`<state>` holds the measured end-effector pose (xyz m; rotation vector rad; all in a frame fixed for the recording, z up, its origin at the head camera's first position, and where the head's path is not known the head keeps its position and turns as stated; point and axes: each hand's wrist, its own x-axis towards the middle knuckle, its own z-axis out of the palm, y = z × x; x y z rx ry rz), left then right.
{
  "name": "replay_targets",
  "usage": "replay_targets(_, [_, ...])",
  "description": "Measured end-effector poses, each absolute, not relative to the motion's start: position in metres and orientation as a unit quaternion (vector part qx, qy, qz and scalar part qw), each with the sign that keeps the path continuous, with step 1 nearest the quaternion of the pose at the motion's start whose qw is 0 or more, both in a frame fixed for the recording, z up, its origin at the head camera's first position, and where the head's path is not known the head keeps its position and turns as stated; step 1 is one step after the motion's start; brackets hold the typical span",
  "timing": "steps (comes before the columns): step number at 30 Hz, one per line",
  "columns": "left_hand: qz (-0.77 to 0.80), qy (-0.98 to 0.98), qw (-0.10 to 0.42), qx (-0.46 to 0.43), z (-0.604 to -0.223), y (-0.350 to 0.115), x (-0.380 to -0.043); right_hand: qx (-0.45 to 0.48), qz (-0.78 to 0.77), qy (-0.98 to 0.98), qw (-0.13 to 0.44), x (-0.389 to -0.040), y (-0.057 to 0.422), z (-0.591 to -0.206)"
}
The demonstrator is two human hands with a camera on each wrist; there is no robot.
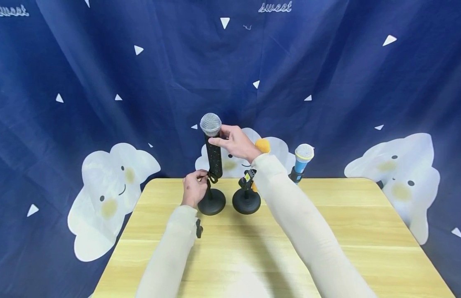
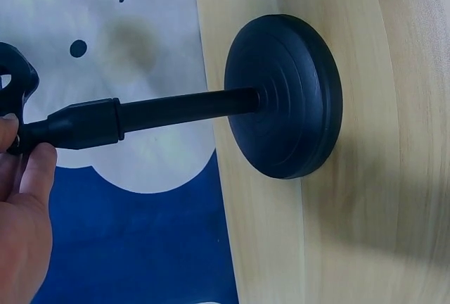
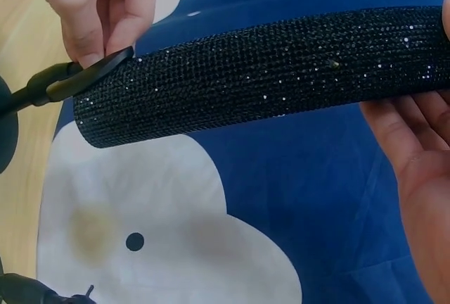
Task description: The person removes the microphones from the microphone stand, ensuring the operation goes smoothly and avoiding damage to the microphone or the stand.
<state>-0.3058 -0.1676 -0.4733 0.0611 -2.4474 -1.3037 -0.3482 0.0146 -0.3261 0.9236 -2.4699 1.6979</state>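
Note:
A black, glittery microphone with a silver mesh head stands nearly upright in the head view. My right hand grips it just below the mesh. Its lower end overlaps the loop-shaped clip of a small black microphone stand. With thumb and fingers, my left hand pinches the stand at that clip. The left wrist view shows the stand's pole running down to a round base on the table. In the right wrist view, the microphone's bottom end lies right at the clip beside my left fingers.
A second black stand stands just to the right on the wooden table. Behind my right forearm, a yellow microphone is partly hidden. Farther right, a blue microphone sits in a black holder. A dark blue curtain hangs behind.

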Motion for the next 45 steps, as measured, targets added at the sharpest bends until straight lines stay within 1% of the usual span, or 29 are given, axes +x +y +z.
replay_targets(7, [-0.454, -0.869, 0.197, 0.019, -0.4758, -0.1687, -0.3058, 0.296, 0.543, -0.786, 0.006, -0.3483, 0.0146, -0.3249])
replay_targets(20, [-0.458, -0.866, 0.201, 0.015, -0.4746, -0.1699, -0.3071, 0.306, 0.539, -0.785, 0.011, -0.3501, 0.0121, -0.3194])
replay_targets(34, [-0.454, -0.869, 0.198, 0.021, -0.477, -0.1672, -0.3082, 0.318, 0.538, -0.78, 0.022, -0.3514, 0.0138, -0.3175])
replay_targets(45, [-0.46, -0.869, 0.183, 0.027, -0.4772, -0.1682, -0.3079, 0.317, 0.537, -0.781, 0.029, -0.3518, 0.0135, -0.319])
